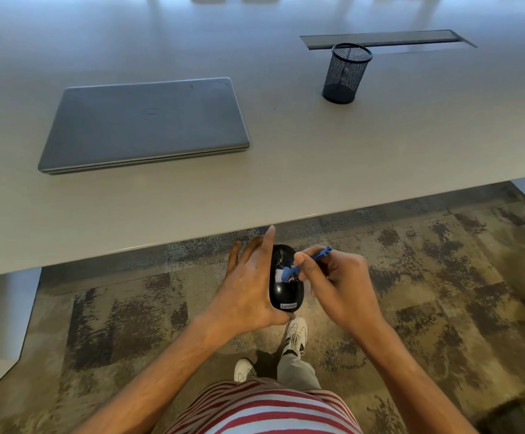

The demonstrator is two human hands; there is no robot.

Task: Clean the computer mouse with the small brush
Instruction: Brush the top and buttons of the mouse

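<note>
- The computer mouse (pixel 286 285), a black Lenovo one, looks light, hard-shelled and glossy, so I'd judge it slippery under a loose hold. It is best taken by its two long sides, leaving the top free for brushing.
- It is held in the air below the desk's near edge, over the patterned carpet (pixel 442 292), with its label end toward the person and its wheel end pointing to 12 o'clock.
- The left hand (pixel 248 286) sits at the mouse's 9 o'clock. Its thumb is hooked under the label end and its palm is against the left flank. The fingers stretch up past the wheel end rather than wrapping the top, so it grips the mouse from the side.
- The small brush (pixel 298 267) is blue with a pale bristle tuft. It seems feather-light with soft bristles and a thin, stiff plastic handle, and is best pinched partway along the handle.
- The right hand (pixel 339 286) is at the mouse's 3 o'clock, with fingers curled and pinching the brush handle. The tuft touches the mouse's back near the middle, where pale specks show.
- On the grey desk (pixel 286 170), well apart at 12 o'clock, lie a closed Dell laptop (pixel 145 123) and, toward 1 o'clock, a mesh pen cup (pixel 345 73).
</note>
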